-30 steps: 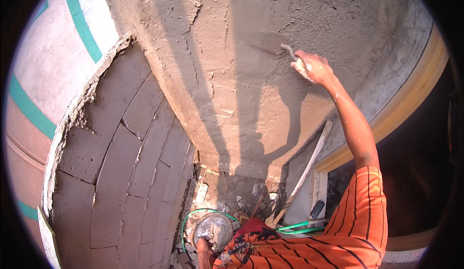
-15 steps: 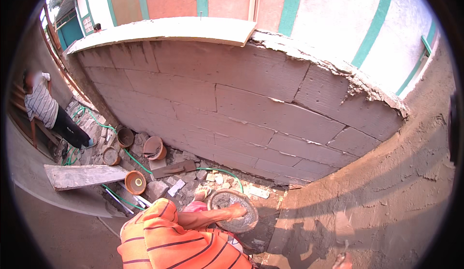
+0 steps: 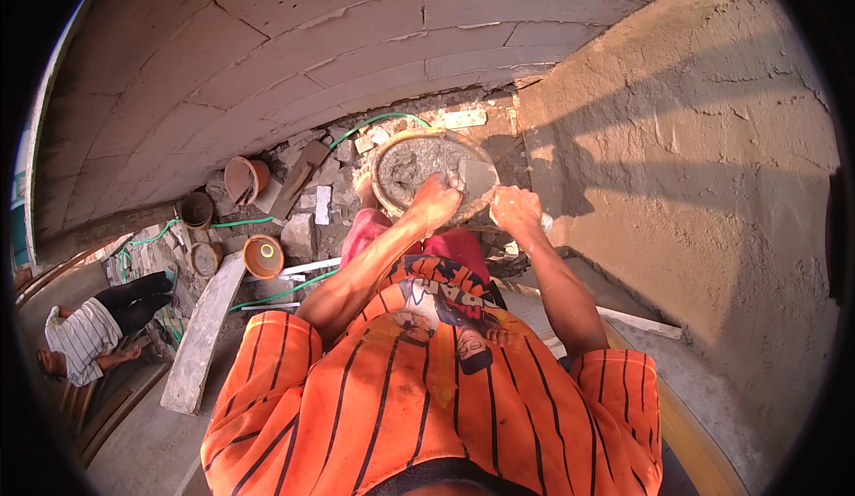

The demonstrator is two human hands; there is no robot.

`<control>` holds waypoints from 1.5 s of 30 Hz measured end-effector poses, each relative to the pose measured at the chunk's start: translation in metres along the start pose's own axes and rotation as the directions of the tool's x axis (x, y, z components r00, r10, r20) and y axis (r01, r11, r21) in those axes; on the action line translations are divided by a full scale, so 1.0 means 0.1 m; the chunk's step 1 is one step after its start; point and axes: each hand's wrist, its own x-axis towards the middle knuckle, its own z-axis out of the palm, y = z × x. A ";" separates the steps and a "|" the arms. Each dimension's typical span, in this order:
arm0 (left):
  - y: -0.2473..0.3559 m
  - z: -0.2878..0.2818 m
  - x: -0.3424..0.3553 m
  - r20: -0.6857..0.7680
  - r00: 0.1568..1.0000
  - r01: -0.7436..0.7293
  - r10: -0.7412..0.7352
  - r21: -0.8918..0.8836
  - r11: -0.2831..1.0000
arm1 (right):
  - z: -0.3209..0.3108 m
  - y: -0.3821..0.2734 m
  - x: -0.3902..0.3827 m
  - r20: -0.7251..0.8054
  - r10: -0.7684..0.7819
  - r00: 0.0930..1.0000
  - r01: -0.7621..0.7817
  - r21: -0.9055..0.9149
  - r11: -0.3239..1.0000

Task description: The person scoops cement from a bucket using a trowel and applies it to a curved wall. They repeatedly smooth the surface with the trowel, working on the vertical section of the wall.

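Worker has turned away from the plastered wall (image 3: 712, 166) since 1 s ago, now bent over the mortar pan (image 3: 434, 168) on the rubble below. Left hand (image 3: 434, 202) grips the pan rim, fingers closed on it. Right hand (image 3: 517, 209) holds the trowel (image 3: 478, 177), blade in the wet mortar, apparently reloading.

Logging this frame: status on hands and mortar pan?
Left hand on the mortar pan rim. Right hand holds trowel over it. Nothing in the way.
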 end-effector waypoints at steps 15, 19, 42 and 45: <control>-0.05 -0.35 0.01 -0.028 0.997 0.063 -0.067 -0.126 0.990 | 0.52 0.21 0.12 0.022 -0.242 0.970 0.200 0.496 0.845; -0.40 -0.36 0.15 -0.098 0.992 0.055 -0.078 -0.217 0.975 | 0.61 0.40 0.08 -0.066 -0.224 0.972 0.225 0.511 0.830; -1.40 -0.62 0.39 -0.124 0.962 0.186 -0.245 -0.359 0.914 | -3.80 2.21 -1.44 -0.453 -0.071 0.888 0.427 0.759 0.491; -1.11 -0.57 0.26 -0.138 0.939 0.264 -0.316 -0.302 0.916 | -4.31 2.83 -1.52 -0.445 0.103 0.890 0.381 0.847 0.370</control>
